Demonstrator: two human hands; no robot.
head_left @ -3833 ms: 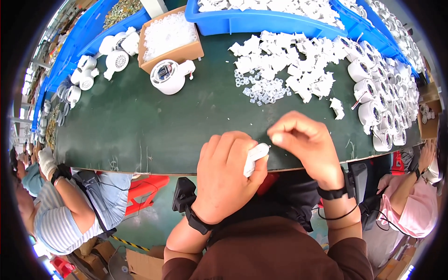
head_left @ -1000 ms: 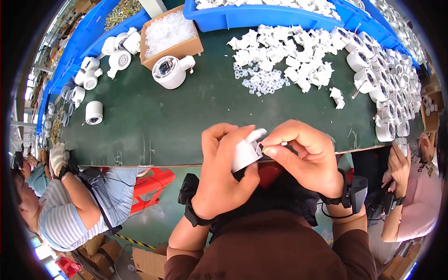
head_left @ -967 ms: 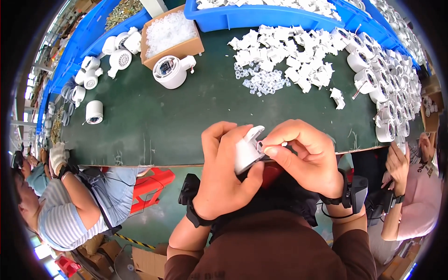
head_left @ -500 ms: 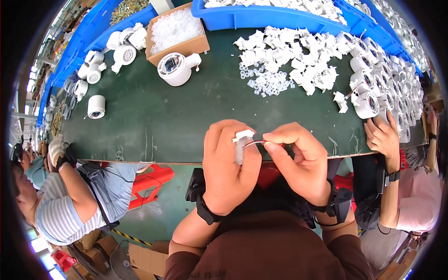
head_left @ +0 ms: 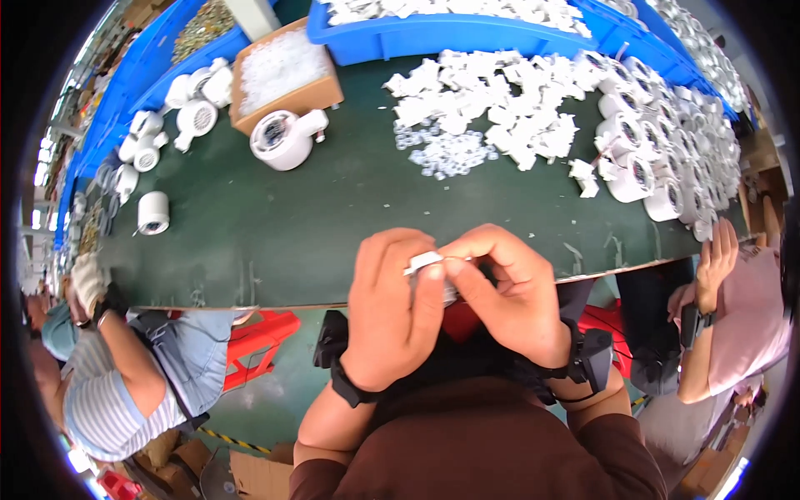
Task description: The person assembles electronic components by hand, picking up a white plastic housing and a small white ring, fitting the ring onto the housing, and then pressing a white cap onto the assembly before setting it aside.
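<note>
Mid-frame, the white part (head_left: 424, 262) runs lengthwise near-level, right end tipped slightly up — my left hand (head_left: 387, 308) grips it, my right hand (head_left: 512, 292) pinched closed beside that end.

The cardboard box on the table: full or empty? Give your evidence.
Full, or nearly: pale pieces fill the open cardboard box to about its rim; single pieces look blurred.

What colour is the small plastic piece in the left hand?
White; the head view shows the small plastic piece best.

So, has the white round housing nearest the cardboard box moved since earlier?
No, the white round housing still sits in front of the cardboard box.
</note>
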